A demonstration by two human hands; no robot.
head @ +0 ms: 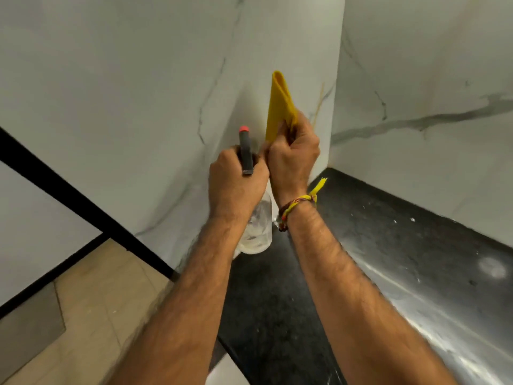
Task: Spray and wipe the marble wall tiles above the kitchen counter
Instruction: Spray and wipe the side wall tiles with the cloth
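**Bottle and cloth both up at the marble**

Your fingers (251, 162) on the left hand (236, 182) are wrapped tight round the neck of the spray bottle (256, 227), grey head and red nozzle tip (244, 128) poking out above the knuckles, clear body hanging down below the wrist. Over on the right hand (294, 159) you're clenched on the folded yellow cloth (279, 107), and it stands up like a flag just beside the wall tiles (138, 93). The two hands are touching or near enough, right at the wall corner above the dark bench (388, 245).

Looks like you're at the spraying stage here, so aim that red tip square at the marble, not up along it, and keep the cloth clear of the mist. I'd judge there's a yellowish streak (319, 104) on the narrow tile face behind the cloth, worth a pass. Spray light, then wipe with the flat of the fold, top down, so drips don't run onto the bench.

Writing? None to read. The bottle shows no label, the cloth is plain, and the thread band (294, 209) on your right wrist carries nothing but colour.
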